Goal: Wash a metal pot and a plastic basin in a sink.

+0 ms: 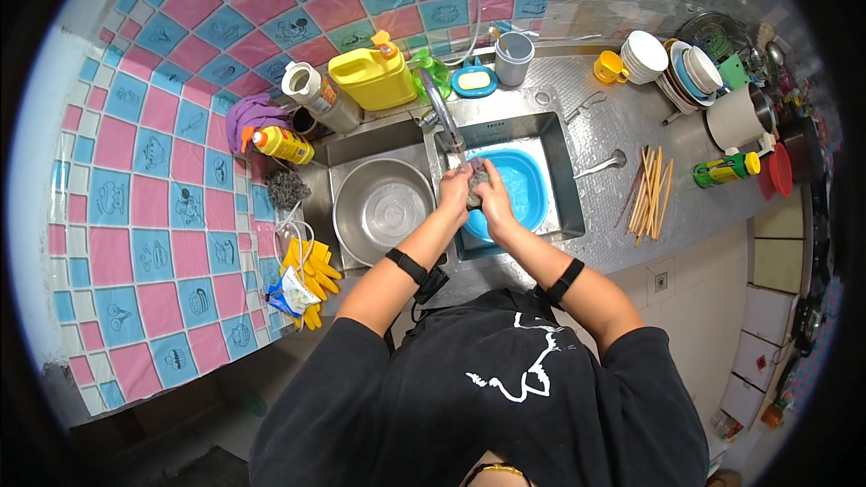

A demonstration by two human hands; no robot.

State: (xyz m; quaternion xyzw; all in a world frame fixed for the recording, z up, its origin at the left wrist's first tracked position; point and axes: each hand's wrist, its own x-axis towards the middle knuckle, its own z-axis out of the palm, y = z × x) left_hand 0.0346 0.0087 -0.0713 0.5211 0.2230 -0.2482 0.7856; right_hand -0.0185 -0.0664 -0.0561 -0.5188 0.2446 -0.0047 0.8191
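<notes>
My left hand (pixel 454 191) and my right hand (pixel 496 198) hold a wet greyish cloth (pixel 477 182) between them, under the spout of the chrome faucet (pixel 443 108). Below them a blue plastic basin (pixel 531 193) with water in it sits in the right sink bowl. In the left bowl rests a round stainless steel basin (pixel 384 211). On the ribbed steel counter to the right lie a metal spoon (pixel 602 164) and a loose bundle of wooden chopsticks (pixel 651 196). The undersides of my fingers and part of the cloth are hidden.
Behind the sink stand a yellow jug (pixel 374 78), a green pump bottle (pixel 431 73), a blue soap dish (pixel 474 91) and a grey cup (pixel 513 61). Yellow rubber gloves (pixel 312 270) lie at the left. Stacked white bowls (pixel 643 57), a yellow mug (pixel 609 67) and a green bottle (pixel 726 170) stand at the right.
</notes>
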